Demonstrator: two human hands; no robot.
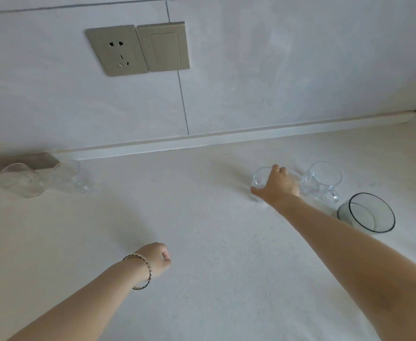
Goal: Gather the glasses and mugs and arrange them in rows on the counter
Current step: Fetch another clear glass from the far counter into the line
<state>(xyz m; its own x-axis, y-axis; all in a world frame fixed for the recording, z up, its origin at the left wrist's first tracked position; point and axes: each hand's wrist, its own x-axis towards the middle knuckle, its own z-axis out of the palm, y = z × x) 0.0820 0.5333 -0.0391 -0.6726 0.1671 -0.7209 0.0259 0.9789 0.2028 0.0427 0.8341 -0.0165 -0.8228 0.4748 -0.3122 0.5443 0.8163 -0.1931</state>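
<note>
My right hand (277, 185) is wrapped around a small clear glass (258, 179) that stands on the white counter (202, 230) at the right. Just right of it stands a clear glass mug (322, 183) with a handle. A wider grey-tinted glass with a dark rim (369, 214) sits nearer the front right. At the far left, several clear glasses (24, 179) and one more clear glass (72, 175) stand close to the wall. My left hand (158, 258), with a bracelet at the wrist, hovers over the counter's middle, fingers curled and holding nothing.
A tiled wall (251, 70) rises behind the counter with a socket (115, 50) and a switch plate (163, 46). A brownish block (17, 159) lies against the wall at the left, behind the glasses. The counter meets a side wall at the far right corner.
</note>
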